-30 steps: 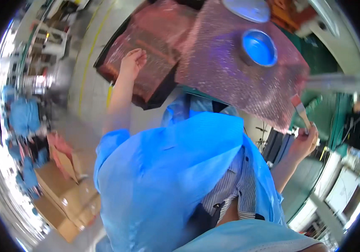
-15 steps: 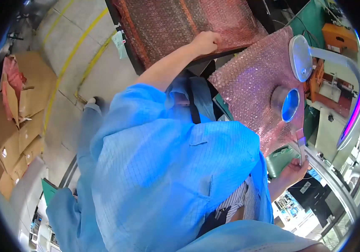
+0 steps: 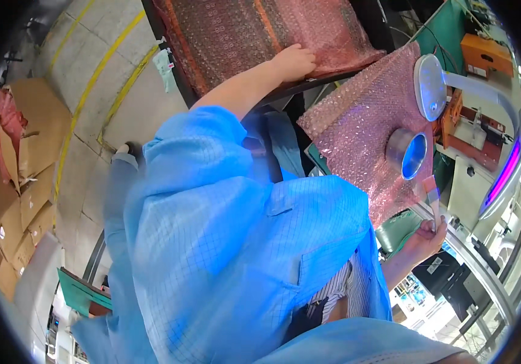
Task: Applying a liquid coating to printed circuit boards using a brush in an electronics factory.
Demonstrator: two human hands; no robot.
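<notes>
My left hand point(image 3: 297, 62), its fingers curled, rests at the near edge of a dark tray covered in pink bubble wrap point(image 3: 230, 36); its fingertips are hidden, and whatever they may hold cannot be made out. Low on the right, my right hand point(image 3: 427, 238) grips a flat brush point(image 3: 433, 197) by its handle, the pinkish tip pointing up. Close to that tip, a round metal cup point(image 3: 398, 147) with a blue-lit inside stands on a second sheet of pink bubble wrap point(image 3: 364, 115).
A round-headed lamp point(image 3: 430, 88) on a curved pale arm reaches over the wrap's right side. Behind it sits an orange box point(image 3: 487, 54). A metal rail point(image 3: 479, 261) runs past my right hand. Cardboard boxes point(image 3: 36, 127) stand at far left, beside yellow floor lines point(image 3: 93, 79).
The whole view has shifted slightly. My right hand has tilted the brush, so more of its flat face shows. My left hand stays at the tray edge.
</notes>
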